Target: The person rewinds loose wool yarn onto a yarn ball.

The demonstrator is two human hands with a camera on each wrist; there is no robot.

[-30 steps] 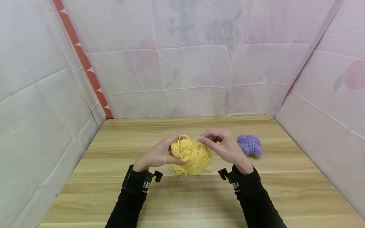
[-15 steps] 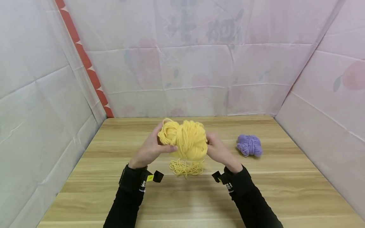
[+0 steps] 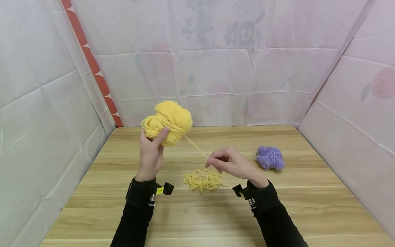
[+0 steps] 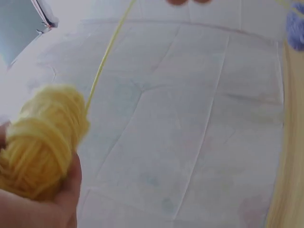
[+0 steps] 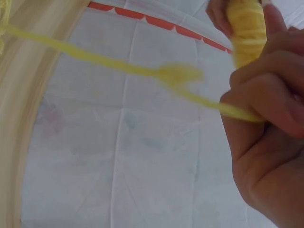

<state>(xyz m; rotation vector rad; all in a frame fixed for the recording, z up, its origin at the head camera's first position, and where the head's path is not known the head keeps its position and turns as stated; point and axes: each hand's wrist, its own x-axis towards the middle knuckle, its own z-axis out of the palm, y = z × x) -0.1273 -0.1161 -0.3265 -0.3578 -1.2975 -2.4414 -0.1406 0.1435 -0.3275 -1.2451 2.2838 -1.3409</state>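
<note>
A ball of yellow yarn [image 3: 172,118] is raised above the back of the table, and my left hand [image 3: 149,154] grips its lower left side. From the ball a taut yellow strand [image 3: 195,147] slants down to my right hand [image 3: 232,163], which pinches it between thumb and curled fingers. In the left wrist view the same ball [image 4: 45,137] sits in the palm, its strand rising to the upper edge. A loose tangle of yellow yarn [image 3: 202,180] lies on the table beneath the hands. The right wrist view shows yarn trailing from the right hand [image 5: 270,109] toward that tangle.
A bundle of purple yarn [image 3: 270,158] rests on the wooden table [image 3: 191,219] to the right of my right hand. Pale printed cloth [image 3: 213,75] encloses the table at the back and both sides, with a red strip [image 3: 92,65] at the back left corner.
My left hand has lifted the yellow ball up and to the left, off the tangle. The right hand has left the ball's side and draws a strand out straight. The purple bundle has stayed put.
</note>
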